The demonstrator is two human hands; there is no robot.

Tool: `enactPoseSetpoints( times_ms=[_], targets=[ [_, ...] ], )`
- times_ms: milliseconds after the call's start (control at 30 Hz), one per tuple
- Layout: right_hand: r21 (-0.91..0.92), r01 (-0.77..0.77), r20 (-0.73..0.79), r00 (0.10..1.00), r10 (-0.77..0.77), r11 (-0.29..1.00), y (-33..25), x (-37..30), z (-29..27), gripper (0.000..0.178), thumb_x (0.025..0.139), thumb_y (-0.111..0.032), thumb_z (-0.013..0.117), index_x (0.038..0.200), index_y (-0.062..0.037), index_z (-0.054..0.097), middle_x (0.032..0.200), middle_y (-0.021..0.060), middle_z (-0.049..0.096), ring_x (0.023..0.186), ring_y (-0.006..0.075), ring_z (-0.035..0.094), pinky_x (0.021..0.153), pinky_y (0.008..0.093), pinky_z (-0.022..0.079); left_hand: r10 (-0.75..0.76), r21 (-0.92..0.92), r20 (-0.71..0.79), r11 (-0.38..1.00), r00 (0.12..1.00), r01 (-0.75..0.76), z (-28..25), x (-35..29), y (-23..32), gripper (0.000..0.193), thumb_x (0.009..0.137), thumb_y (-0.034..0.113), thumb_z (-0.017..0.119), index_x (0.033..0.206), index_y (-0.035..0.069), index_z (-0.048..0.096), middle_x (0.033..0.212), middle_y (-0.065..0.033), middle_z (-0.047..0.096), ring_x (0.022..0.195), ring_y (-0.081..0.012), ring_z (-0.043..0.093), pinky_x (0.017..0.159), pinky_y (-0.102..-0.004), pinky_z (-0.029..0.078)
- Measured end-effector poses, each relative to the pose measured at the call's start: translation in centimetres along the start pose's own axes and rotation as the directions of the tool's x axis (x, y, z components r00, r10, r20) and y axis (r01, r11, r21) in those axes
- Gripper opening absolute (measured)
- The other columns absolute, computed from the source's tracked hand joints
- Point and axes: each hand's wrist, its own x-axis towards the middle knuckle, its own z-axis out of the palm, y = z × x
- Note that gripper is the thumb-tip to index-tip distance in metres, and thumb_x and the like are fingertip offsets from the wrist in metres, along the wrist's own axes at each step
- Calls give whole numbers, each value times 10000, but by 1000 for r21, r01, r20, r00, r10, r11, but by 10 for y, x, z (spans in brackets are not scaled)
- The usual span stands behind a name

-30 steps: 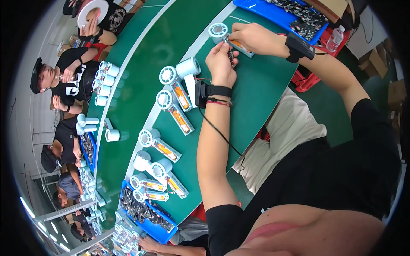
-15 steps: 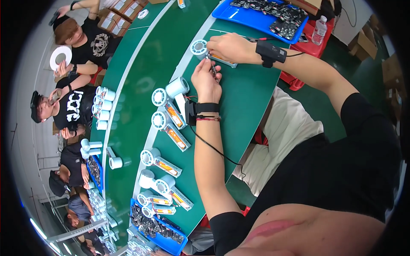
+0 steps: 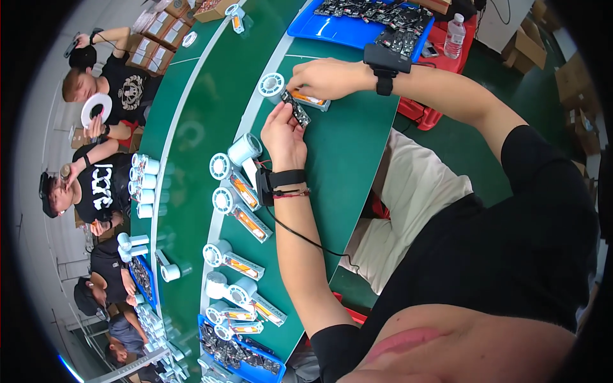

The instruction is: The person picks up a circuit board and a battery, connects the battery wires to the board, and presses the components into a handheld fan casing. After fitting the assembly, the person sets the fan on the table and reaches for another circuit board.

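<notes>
A small black circuit board (image 3: pixel 297 111) is pinched in the fingers of my left hand (image 3: pixel 285 135), its component-covered face showing. Its upper end lies close to the round grille head of a light-blue handheld fan (image 3: pixel 271 85) on the table. Over that fan's open handle, where an orange-and-white part (image 3: pixel 311 99) shows, my right hand (image 3: pixel 335 80) is bent with its fingertips together beside the board's upper end. What those fingertips grip, if anything, is hidden. Several similar fans with open handles, such as one fan (image 3: pixel 220 166), lie left of and below my left wrist.
A blue tray (image 3: pixel 329 29) of circuit boards stands at the far edge; another blue tray (image 3: pixel 268 373) is at lower left. A green belt (image 3: pixel 191 150) runs alongside the table. Co-workers (image 3: pixel 105 185) sit across it. A water bottle (image 3: pixel 454 37) stands on a red stool (image 3: pixel 440 64).
The board in my left hand has turned from nearly edge-on to show its flat face. My right hand stays over the same fan. The whole view has shifted, moving table things leftward.
</notes>
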Motion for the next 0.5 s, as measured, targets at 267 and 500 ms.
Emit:
enactPoseSetpoints(
  times_ms=[267,500],
  targets=[
    [656,-252,-75,916,394,712,0,-9,29,212,899,-187,694,1032,-22,708,980,99,739,839,158,675,748,302,531,91,54,-88,995,992,-86,19,2,-12,223,941,42,664,1131,-2,555,924,-81,638,677,-156,633,553,-295,575],
    [691,-311,-103,851,515,652,8,-6,39,252,860,-229,714,982,-8,706,899,107,749,802,216,707,732,335,551,137,224,-121,969,983,-107,37,7,-11,249,954,50,645,1121,-4,469,918,-133,620,578,-181,641,451,-328,567]
  ],
)
